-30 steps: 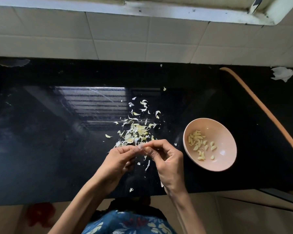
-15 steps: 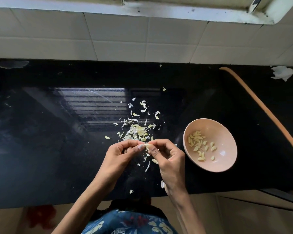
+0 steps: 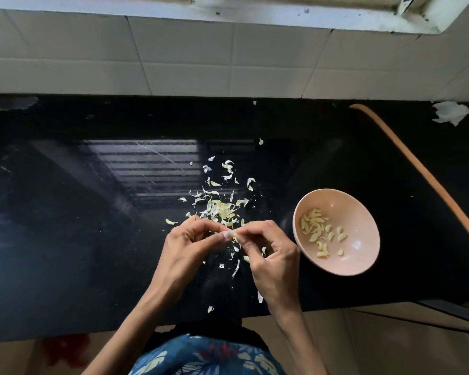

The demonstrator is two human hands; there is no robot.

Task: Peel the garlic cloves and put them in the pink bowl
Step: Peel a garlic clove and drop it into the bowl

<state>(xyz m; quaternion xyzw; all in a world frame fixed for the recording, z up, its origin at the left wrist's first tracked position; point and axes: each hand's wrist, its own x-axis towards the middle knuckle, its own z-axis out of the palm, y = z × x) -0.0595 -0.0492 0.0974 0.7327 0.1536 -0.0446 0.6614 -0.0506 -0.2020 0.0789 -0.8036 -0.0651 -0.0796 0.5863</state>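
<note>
- The left hand point(image 3: 190, 244) and right hand point(image 3: 271, 255) meet fingertip to fingertip over the glossy black stone countertop point(image 3: 92, 239). Both pinch one small pale garlic clove point(image 3: 234, 234), with the other fingers curled in.
- The clove is held in the air between the two thumbs, just off the 6 o'clock edge of the loose heap of papery white-yellow skins point(image 3: 220, 209).
- The round matte pink bowl point(image 3: 360, 212) stands at 3 o'clock from the hands, close by the right knuckles. It holds a scatter of peeled cream-coloured cloves point(image 3: 316, 228).
- To do this step well, I judge one hand should hold the clove steady. The other thumbnail should catch a loose skin edge and strip it lengthwise, letting the flakes fall short of the bowl.
- Fingertips hide most of the clove. The sliver that shows seems to lie along the 9-to-3 line. I cannot tell which end is the tip.
- The drop into the bowl would be a short carry toward 3 o'clock.
</note>
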